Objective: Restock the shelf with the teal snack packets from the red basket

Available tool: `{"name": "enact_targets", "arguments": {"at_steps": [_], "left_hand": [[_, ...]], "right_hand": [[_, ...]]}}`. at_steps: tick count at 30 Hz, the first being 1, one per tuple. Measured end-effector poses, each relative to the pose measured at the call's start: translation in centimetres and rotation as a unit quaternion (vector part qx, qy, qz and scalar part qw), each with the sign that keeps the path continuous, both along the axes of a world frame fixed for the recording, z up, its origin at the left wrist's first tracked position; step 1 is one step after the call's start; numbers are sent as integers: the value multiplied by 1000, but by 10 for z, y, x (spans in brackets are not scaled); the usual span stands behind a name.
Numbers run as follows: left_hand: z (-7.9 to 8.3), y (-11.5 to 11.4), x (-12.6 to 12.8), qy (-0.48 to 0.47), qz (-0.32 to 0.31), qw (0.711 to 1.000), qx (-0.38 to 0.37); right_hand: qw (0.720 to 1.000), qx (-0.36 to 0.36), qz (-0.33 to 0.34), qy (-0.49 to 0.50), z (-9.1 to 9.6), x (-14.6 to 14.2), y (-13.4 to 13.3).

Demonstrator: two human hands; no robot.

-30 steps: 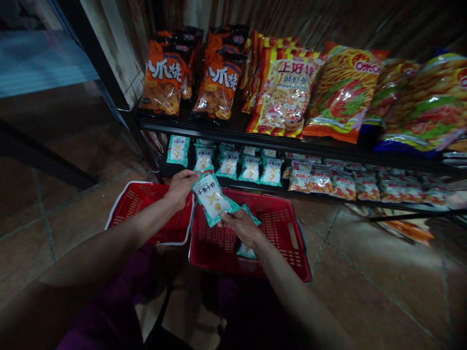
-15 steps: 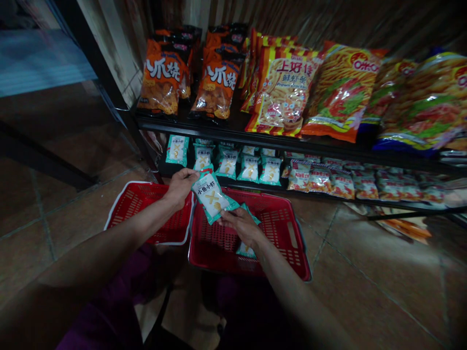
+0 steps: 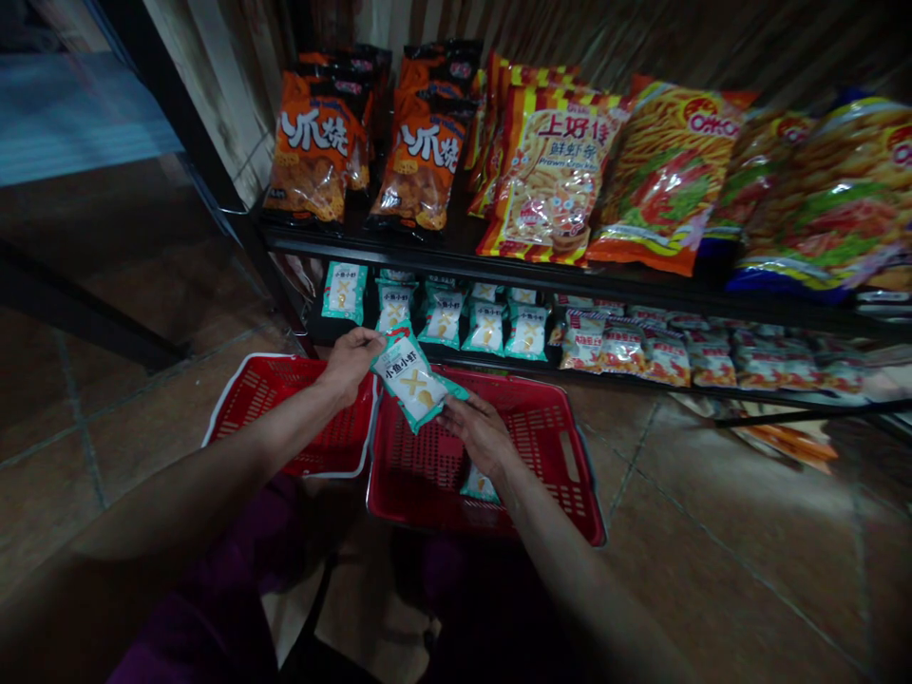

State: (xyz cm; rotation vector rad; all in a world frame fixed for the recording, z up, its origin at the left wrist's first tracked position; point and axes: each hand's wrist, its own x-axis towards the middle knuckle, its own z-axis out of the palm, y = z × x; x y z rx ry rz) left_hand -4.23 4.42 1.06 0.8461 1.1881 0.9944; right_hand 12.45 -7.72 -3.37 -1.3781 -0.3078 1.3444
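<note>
My left hand point(image 3: 352, 361) pinches the upper left corner of a teal and white snack bag point(image 3: 408, 375), printed with Chinese characters. Below and to the right, my right hand point(image 3: 476, 429) has its fingers closed at the lower side of the packaging. A teal edge sticks out behind the front bag near those fingers; whether it belongs to a second bag I cannot tell. The bag is tilted above a red plastic basket point(image 3: 552, 456). Inside that basket, partly hidden by my right wrist, lies another teal snack bag point(image 3: 479, 484).
A second red basket point(image 3: 285, 380) with a white rim stands on the left. Matching teal bags point(image 3: 486, 328) line the low shelf, beside white and red packets point(image 3: 666, 356). Above, a black shelf point(image 3: 427, 249) carries orange bags point(image 3: 308, 157) and prawn cracker bags point(image 3: 552, 180).
The held bag has shifted slightly up and left. My right hand has moved a little to the right along its edge, and less teal wrapping shows beyond my right hand.
</note>
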Motion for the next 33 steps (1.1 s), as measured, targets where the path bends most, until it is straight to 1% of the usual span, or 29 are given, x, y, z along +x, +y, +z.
{"name": "enact_targets", "arguments": {"at_steps": [4, 10, 12, 17, 20, 22, 25, 28, 31, 33], "left_hand": [[1, 2, -2, 9, -11, 1000, -11], [3, 2, -5, 20, -76, 997, -9], [3, 2, -5, 19, -86, 996, -5], [-1, 4, -5, 23, -46, 999, 1], [-3, 5, -5, 17, -45, 999, -4], [-4, 4, -5, 18, -46, 999, -6], [-5, 4, -3, 13, -34, 999, -3], [-8, 5, -2, -8, -6, 1000, -3], [-10, 7, -1, -22, 25, 999, -18], [-10, 9, -1, -27, 34, 999, -30]], "right_hand": [[1000, 6, 3, -18, -1, 1, 0], [999, -1, 17, -32, 3, -1, 0], [999, 5, 20, -33, 4, -2, 0], [999, 23, 10, -43, 5, -4, 1], [998, 38, 1, -49, 6, -4, 1], [997, 44, 9, -60, 6, -3, 1], [997, 36, 13, -72, 6, -2, 1], [998, 36, 4, -57, 8, -2, 1], [998, 47, 0, -36, 14, -4, 1], [998, 52, -5, -28, 18, -5, 1]]}}
